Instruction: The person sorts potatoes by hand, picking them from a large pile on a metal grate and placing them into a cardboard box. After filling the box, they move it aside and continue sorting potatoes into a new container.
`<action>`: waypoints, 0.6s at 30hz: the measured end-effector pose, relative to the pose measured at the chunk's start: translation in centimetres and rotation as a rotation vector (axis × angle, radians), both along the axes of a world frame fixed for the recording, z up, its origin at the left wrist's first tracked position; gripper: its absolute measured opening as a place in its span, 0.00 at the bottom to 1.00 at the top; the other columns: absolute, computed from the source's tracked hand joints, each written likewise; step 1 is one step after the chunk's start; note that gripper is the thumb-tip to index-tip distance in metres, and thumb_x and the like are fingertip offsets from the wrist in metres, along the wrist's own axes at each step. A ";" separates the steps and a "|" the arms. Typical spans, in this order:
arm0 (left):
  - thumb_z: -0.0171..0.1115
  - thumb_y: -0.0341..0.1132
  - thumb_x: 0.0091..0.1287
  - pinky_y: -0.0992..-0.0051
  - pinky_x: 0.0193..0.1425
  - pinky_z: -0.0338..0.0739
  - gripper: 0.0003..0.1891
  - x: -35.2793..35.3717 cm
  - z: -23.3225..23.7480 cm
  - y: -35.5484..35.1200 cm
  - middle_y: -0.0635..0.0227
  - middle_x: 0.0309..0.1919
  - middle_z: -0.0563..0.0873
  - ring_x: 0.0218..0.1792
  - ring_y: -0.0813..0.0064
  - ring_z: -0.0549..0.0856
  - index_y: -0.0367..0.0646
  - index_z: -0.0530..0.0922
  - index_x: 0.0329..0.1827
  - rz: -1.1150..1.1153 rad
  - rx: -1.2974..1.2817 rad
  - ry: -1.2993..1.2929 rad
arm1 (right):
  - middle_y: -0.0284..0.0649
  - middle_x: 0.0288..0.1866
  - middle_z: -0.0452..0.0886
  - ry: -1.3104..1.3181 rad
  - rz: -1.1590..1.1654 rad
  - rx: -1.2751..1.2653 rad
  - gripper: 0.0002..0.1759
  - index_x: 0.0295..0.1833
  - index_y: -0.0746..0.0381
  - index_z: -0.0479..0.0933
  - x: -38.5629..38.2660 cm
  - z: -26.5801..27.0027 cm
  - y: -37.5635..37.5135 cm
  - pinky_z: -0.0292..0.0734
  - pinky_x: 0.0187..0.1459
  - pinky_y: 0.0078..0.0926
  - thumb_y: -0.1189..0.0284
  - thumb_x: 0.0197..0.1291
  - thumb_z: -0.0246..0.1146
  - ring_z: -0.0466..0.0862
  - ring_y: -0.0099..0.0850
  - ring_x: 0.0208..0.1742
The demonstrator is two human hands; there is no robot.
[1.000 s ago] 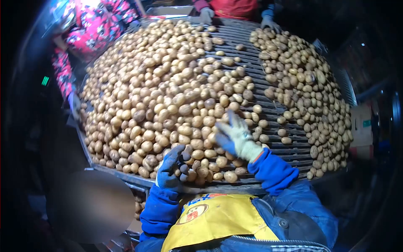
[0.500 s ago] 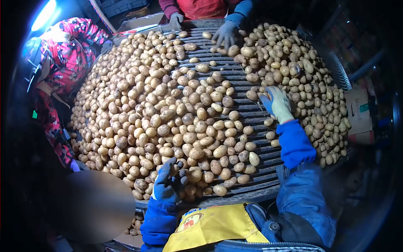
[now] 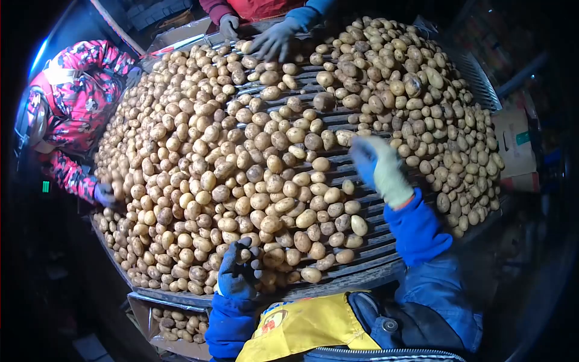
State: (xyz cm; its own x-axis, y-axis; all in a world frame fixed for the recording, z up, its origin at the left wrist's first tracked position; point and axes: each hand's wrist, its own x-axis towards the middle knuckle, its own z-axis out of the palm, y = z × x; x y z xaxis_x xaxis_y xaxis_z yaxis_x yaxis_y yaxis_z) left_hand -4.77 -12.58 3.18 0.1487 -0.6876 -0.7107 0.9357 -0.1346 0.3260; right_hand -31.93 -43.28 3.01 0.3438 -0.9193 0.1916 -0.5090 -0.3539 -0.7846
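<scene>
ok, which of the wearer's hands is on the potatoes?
Left hand, resting on potatoes at the near edge; right hand is lifted, blurred, above bare slats.

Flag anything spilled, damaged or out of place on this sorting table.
Nothing stands out. The potatoes lie in two heaps on the slatted table, none seen off its edge. Those below the near-left corner sit inside a box, not spilled.

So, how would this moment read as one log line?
left hand: resting on potatoes | right hand: open, above slatted table
</scene>
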 end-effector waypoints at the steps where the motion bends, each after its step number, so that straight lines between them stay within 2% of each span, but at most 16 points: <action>1: 0.58 0.53 0.81 0.73 0.32 0.84 0.22 0.0 -0.1 0.0 0.66 0.46 0.88 0.35 0.73 0.86 0.48 0.79 0.65 -0.031 -0.005 -0.018 | 0.50 0.50 0.90 0.090 -0.075 -0.077 0.14 0.56 0.62 0.86 -0.5 0.0 -2.1 0.85 0.55 0.35 0.72 0.67 0.68 0.90 0.43 0.51; 2: 0.57 0.54 0.81 0.73 0.31 0.84 0.22 0.0 -0.2 0.0 0.66 0.45 0.88 0.34 0.73 0.86 0.48 0.79 0.65 -0.059 -0.010 -0.037 | 0.52 0.50 0.90 0.179 -0.146 -0.155 0.16 0.56 0.62 0.86 -0.8 0.2 -4.1 0.85 0.52 0.38 0.67 0.68 0.67 0.90 0.48 0.50; 4: 0.57 0.54 0.81 0.73 0.31 0.84 0.22 -0.2 -0.1 -0.1 0.66 0.44 0.88 0.33 0.74 0.86 0.48 0.79 0.65 -0.059 0.000 -0.040 | 0.54 0.52 0.88 0.437 -0.111 0.038 0.19 0.57 0.62 0.85 -1.2 0.5 -7.0 0.84 0.54 0.44 0.61 0.68 0.67 0.88 0.54 0.51; 6: 0.57 0.54 0.81 0.74 0.30 0.84 0.22 -0.2 -0.1 -0.1 0.65 0.44 0.88 0.32 0.74 0.85 0.48 0.79 0.65 -0.053 0.008 -0.045 | 0.55 0.55 0.86 0.525 -0.021 -0.214 0.22 0.58 0.63 0.84 -2.3 -4.4 -8.0 0.83 0.55 0.50 0.57 0.67 0.68 0.87 0.56 0.53; 7: 0.57 0.54 0.81 0.74 0.30 0.84 0.22 -0.1 -0.2 0.0 0.65 0.44 0.88 0.32 0.74 0.85 0.48 0.79 0.65 -0.043 0.009 -0.049 | 0.55 0.56 0.85 0.545 -0.083 -0.285 0.24 0.60 0.61 0.83 -1.6 -4.3 -6.3 0.82 0.56 0.52 0.57 0.65 0.70 0.86 0.56 0.55; 8: 0.57 0.54 0.81 0.74 0.29 0.83 0.22 -0.1 -0.3 0.2 0.65 0.44 0.88 0.32 0.75 0.85 0.48 0.79 0.65 -0.035 0.016 -0.050 | 0.54 0.55 0.87 0.544 -0.101 -0.176 0.20 0.60 0.62 0.84 -1.4 -3.9 -4.9 0.82 0.57 0.41 0.65 0.66 0.71 0.88 0.46 0.55; 10: 0.57 0.54 0.81 0.75 0.29 0.83 0.22 -0.4 -0.1 0.0 0.65 0.43 0.88 0.31 0.75 0.85 0.48 0.80 0.64 -0.006 0.045 -0.034 | 0.49 0.53 0.89 0.325 0.039 0.255 0.18 0.59 0.63 0.85 -1.2 -1.1 -2.6 0.84 0.54 0.33 0.68 0.66 0.72 0.89 0.36 0.51; 11: 0.56 0.54 0.81 0.75 0.29 0.83 0.22 -0.4 0.0 -0.2 0.65 0.43 0.88 0.31 0.75 0.85 0.47 0.80 0.64 0.014 0.058 -0.021 | 0.44 0.49 0.90 0.262 0.211 0.318 0.17 0.58 0.65 0.85 -1.7 -1.3 -2.6 0.84 0.51 0.28 0.70 0.67 0.71 0.88 0.29 0.49; 12: 0.56 0.54 0.81 0.75 0.29 0.83 0.22 -0.5 0.0 -0.4 0.65 0.43 0.88 0.31 0.75 0.85 0.47 0.80 0.64 0.011 0.067 -0.018 | 0.44 0.49 0.90 0.265 0.209 0.328 0.17 0.58 0.65 0.85 -1.7 -1.9 -3.0 0.84 0.51 0.28 0.70 0.67 0.71 0.88 0.29 0.49; 14: 0.56 0.54 0.81 0.76 0.28 0.83 0.21 -0.9 -0.2 -0.6 0.66 0.42 0.88 0.30 0.75 0.85 0.48 0.80 0.62 -0.032 0.085 -0.059 | 0.43 0.50 0.90 0.091 0.108 -0.025 0.17 0.59 0.67 0.84 -1.2 -3.4 -4.7 0.84 0.52 0.29 0.71 0.68 0.69 0.88 0.28 0.49; 15: 0.56 0.54 0.82 0.75 0.28 0.82 0.21 -1.2 0.2 -0.8 0.67 0.41 0.87 0.30 0.75 0.84 0.48 0.80 0.62 -0.047 0.094 -0.079 | 0.45 0.51 0.90 0.158 0.036 -0.212 0.17 0.61 0.65 0.83 -0.6 -4.0 -6.2 0.84 0.52 0.30 0.71 0.70 0.67 0.89 0.30 0.49; 16: 0.56 0.54 0.82 0.75 0.28 0.82 0.21 -1.3 0.2 -0.9 0.67 0.41 0.87 0.30 0.75 0.84 0.48 0.80 0.62 -0.043 0.103 -0.072 | 0.53 0.48 0.88 0.341 -0.028 -0.116 0.15 0.57 0.59 0.85 1.4 0.4 -6.2 0.85 0.52 0.45 0.71 0.66 0.66 0.89 0.51 0.50; 17: 0.54 0.55 0.82 0.76 0.26 0.80 0.22 -1.4 0.1 -0.8 0.68 0.40 0.88 0.28 0.75 0.85 0.48 0.81 0.61 -0.032 0.102 -0.047 | 0.51 0.46 0.88 0.444 0.085 -0.469 0.17 0.61 0.58 0.82 1.4 -0.4 -8.1 0.84 0.53 0.49 0.69 0.67 0.64 0.89 0.53 0.49; 18: 0.53 0.56 0.82 0.76 0.24 0.79 0.22 -1.5 0.0 -0.7 0.69 0.38 0.89 0.27 0.76 0.85 0.48 0.82 0.60 -0.020 0.098 -0.021 | 0.49 0.46 0.88 0.532 0.121 -0.462 0.18 0.60 0.57 0.82 2.1 -0.8 -9.6 0.83 0.52 0.52 0.69 0.66 0.61 0.89 0.51 0.50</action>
